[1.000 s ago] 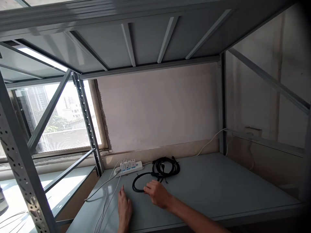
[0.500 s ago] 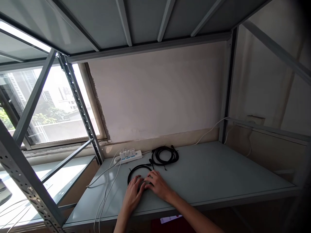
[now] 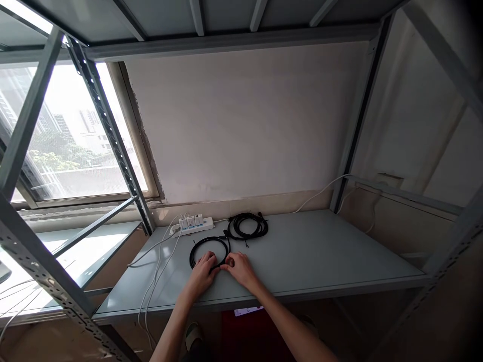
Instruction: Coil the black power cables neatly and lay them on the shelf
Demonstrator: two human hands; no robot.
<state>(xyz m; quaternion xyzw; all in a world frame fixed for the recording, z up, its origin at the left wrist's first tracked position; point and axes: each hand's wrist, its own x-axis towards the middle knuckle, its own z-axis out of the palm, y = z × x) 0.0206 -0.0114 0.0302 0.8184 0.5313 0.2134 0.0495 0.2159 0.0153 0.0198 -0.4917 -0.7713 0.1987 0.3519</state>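
Two hands worked at the near edge of a coiled black cable. The left hand had its fingers curled over the loop's front arc. The right hand had its fingertips drawn together, pinching the same arc just beside the left. The rest of the loop lay flat on the grey metal shelf, reaching away from both hands. Just beyond it sat a second black cable coil. Left of that, a white power strip lay by the wall, and its white cords trailed over the shelf's front edge.
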